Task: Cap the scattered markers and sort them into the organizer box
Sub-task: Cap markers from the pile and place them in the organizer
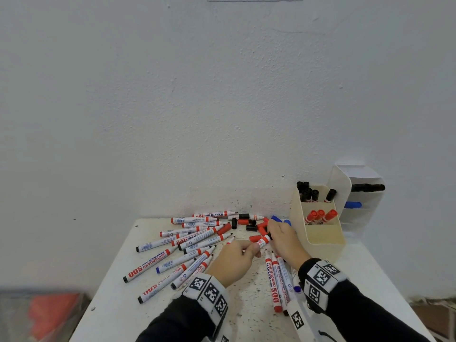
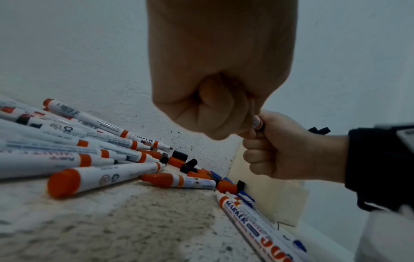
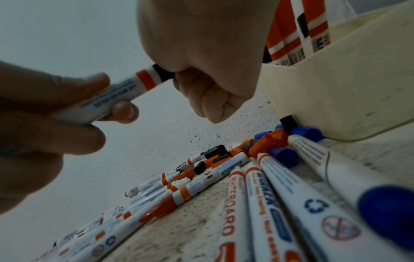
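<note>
Head view shows the left hand [image 1: 233,261] curled around the barrel of a marker [image 1: 263,240], held just above the surface [image 1: 118,272], while the right hand [image 1: 283,240] closes its fingers on a black cap [image 3: 162,72] at the tip. The marker looks light, stiff and smooth, so gripping mid-barrel seems best for pushing a cap straight on. More uncapped markers and loose caps [image 1: 251,224] lie beside the organizer box [image 1: 325,239].
</note>
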A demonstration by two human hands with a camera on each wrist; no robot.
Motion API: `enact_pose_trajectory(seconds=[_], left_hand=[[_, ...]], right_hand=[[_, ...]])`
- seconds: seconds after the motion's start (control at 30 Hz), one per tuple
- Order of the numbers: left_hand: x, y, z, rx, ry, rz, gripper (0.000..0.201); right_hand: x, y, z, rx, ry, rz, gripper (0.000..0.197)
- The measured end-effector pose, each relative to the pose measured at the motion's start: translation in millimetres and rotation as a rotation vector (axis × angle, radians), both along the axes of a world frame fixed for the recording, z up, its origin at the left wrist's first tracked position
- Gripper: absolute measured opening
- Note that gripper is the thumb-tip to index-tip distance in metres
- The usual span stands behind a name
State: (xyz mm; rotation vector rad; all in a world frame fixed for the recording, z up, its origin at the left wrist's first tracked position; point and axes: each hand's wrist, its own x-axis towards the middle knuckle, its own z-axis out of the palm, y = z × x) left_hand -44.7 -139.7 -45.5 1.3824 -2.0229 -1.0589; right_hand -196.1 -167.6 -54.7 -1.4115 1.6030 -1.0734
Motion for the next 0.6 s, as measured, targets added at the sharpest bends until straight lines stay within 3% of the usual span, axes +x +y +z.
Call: enact_pose_trajectory(seconds=[0.3,0.4,0.53,0.6], left_hand=[[-2.9,-2.3,-14.6,-0.091,0.092,0.063,0.026],[-10.2,-1.0,-23.3,-0.130,-0.030,0.105,0.031],[-25.6,3.4,-35.5,0.090,-0.199,0.156,0.035],[-34.0,6.0,-38.5,0.147,-0.295,0.121,0.031]], right_hand=[[0.3,4.9,24.3,-0.157,0.145,0.060,0.036],[-3.3,10.8,49.5,-0.276,0.163,-0.005,0.020],[-20.7,22.1,92.5,-0.549,0.090,-0.192,0.017],[-37.5,26.4,103.9,-0.704,0.155,-0.311,0.013]])
